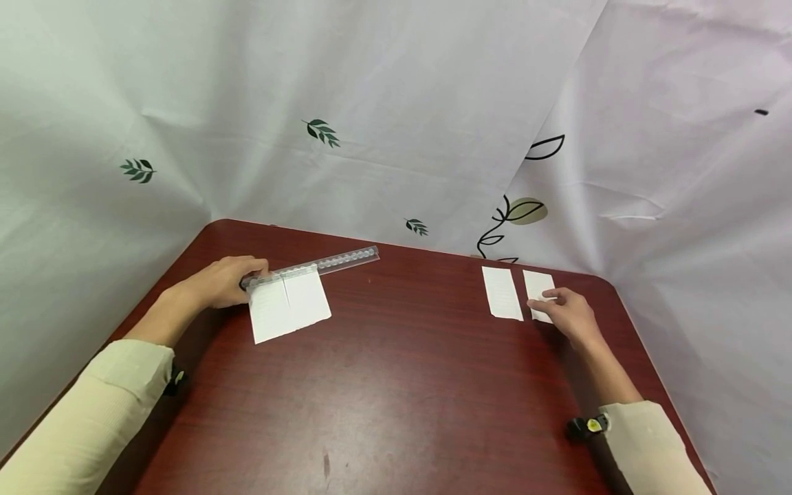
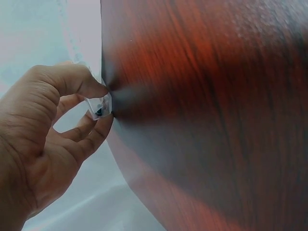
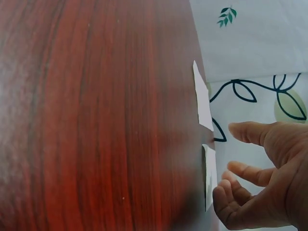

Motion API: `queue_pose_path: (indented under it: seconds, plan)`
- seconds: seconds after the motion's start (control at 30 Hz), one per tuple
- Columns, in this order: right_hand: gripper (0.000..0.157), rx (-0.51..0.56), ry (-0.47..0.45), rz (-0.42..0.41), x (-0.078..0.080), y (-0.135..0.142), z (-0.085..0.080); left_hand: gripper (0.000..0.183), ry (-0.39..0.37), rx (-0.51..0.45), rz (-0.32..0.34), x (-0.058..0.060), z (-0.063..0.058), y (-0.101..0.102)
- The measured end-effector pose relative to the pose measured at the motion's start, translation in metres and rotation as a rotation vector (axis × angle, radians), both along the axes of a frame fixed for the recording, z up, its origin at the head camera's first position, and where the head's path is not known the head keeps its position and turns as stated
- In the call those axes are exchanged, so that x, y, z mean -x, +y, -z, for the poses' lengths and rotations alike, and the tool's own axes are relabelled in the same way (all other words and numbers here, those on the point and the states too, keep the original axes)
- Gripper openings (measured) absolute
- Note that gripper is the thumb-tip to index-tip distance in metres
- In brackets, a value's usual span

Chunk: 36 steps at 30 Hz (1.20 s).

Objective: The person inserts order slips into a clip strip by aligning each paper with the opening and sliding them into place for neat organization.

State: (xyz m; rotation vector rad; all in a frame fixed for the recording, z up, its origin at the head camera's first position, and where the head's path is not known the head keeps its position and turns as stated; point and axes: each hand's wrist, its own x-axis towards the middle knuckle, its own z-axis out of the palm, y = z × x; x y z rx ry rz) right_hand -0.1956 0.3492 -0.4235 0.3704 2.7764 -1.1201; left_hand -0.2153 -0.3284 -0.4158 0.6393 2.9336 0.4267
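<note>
My left hand [image 1: 224, 280] pinches the near-left end of a clear plastic ruler [image 1: 348, 258] between thumb and fingers. In the left wrist view the ruler's transparent tip [image 2: 100, 109] shows in that grip. The ruler lies across the top edge of a white paper sheet [image 1: 291, 313], which has a slit running down from that edge. On the right, my right hand [image 1: 570, 317] hovers over a white paper strip [image 1: 540, 280], thumb and fingers spread apart with nothing between them. A second white strip [image 1: 502, 293] lies just left of it.
The dark red wooden table [image 1: 383, 385] has rounded far corners. White cloth [image 1: 383, 103] with leaf prints hangs behind it and along both sides.
</note>
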Motion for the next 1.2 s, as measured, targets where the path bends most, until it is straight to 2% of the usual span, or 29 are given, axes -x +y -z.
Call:
queue_pose_path:
  seconds: [0.33, 0.67, 0.93, 1.17, 1.2]
  plan:
    - [0.074, -0.04, 0.015, 0.038, 0.001, 0.006, 0.005, 0.037, 0.0, 0.0, -0.002, 0.0, 0.0, -0.001]
    - [0.101, -0.121, 0.024, 0.043, 0.007, 0.007, 0.007, 0.037, -0.001, -0.012, 0.004, 0.001, 0.001, -0.001]
    - [0.106, -0.187, -0.026, 0.065, 0.013, 0.01, 0.004, 0.036, 0.007, -0.025, 0.018, 0.001, 0.0, 0.001]
    - [0.116, -0.288, -0.127, 0.002, 0.031, 0.022, 0.005, 0.036, 0.002, -0.024, 0.016, 0.002, -0.001, 0.0]
    - [0.122, -0.303, -0.134, -0.005, 0.041, 0.031, 0.015, 0.037, 0.001, -0.027, 0.019, 0.001, -0.001, 0.0]
